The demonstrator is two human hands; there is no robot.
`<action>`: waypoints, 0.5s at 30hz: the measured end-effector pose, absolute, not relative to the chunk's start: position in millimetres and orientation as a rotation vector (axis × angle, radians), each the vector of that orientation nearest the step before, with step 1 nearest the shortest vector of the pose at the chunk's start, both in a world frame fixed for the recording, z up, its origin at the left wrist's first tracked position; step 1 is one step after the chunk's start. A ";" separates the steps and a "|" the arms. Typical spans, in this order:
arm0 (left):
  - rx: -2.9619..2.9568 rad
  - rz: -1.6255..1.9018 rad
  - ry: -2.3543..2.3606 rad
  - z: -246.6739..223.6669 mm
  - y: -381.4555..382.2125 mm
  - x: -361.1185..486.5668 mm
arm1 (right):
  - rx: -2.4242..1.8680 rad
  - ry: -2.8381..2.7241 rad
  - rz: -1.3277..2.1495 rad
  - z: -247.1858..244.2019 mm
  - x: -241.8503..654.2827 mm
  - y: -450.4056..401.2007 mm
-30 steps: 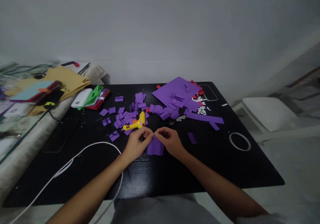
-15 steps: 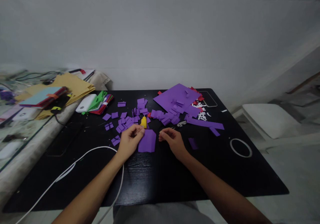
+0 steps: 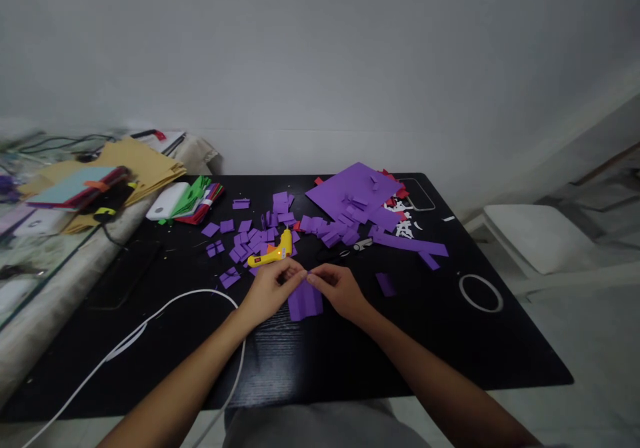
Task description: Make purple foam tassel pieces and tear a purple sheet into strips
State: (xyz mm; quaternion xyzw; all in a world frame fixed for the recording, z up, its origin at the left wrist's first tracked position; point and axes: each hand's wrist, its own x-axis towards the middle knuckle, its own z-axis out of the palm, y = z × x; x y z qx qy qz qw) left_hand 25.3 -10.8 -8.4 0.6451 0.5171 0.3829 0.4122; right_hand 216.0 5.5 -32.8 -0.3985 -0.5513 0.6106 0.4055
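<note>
Both hands meet at the top edge of a creased purple paper piece, just above the black table. My left hand pinches it from the left, thumb and fingers closed. From the right, my right hand pinches the same edge, its thumb tip close to the other. The held edge is partly covered by the fingertips. Right behind my left hand lies a yellow glue gun, nozzle pointing away. Small folded purple pieces are scattered around it.
A large purple sheet lies at the back right, with white scraps and red ones beside it. Scissors rest nearby. A white cable loops across the left. A roll or ring lies at right.
My right hand has moved in and now pinches the paper's top edge beside the left. The paper has shifted slightly right and nearer. More of the glue gun shows.
</note>
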 end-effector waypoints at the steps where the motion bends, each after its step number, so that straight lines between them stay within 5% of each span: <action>1: 1.601 0.990 1.316 -9.5 -10.5 25.0 | -0.996 -1.365 1.579 -33.4 215.3 5.3; 15: 1.514 1.135 1.292 -8.4 -9.7 23.7 | -1.093 -1.222 1.427 -25.0 222.8 9.8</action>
